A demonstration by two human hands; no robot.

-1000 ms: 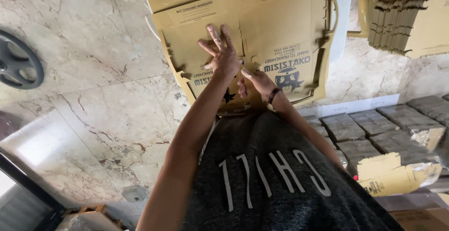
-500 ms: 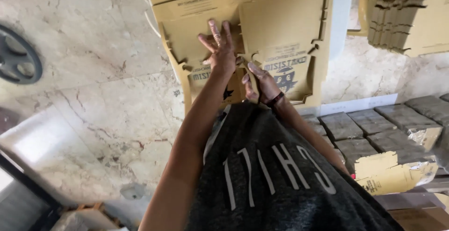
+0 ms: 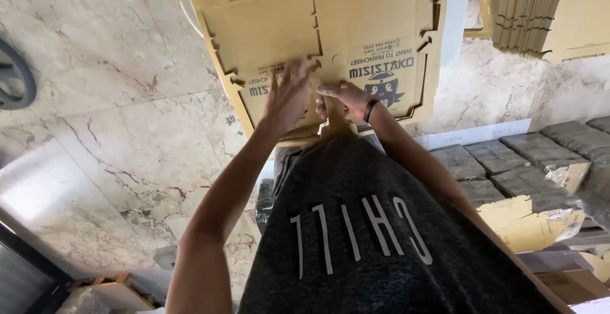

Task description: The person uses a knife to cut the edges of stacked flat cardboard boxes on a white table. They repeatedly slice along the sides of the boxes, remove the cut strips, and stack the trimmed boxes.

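Since the earlier frame our left hand (image 3: 287, 95) has dropped lower on the flat cardboard box blank (image 3: 330, 40), fingers spread and blurred, gripping nothing. Our right hand (image 3: 343, 98), one dark wristband (image 3: 369, 110) on it, pinches a flap at the blank's near edge. Near right: wrapped grey blocks (image 3: 521, 161), torn cardboard (image 3: 527, 222). Marble floor (image 3: 95, 117) beneath. Far right: one stack of folded blanks (image 3: 546, 12).
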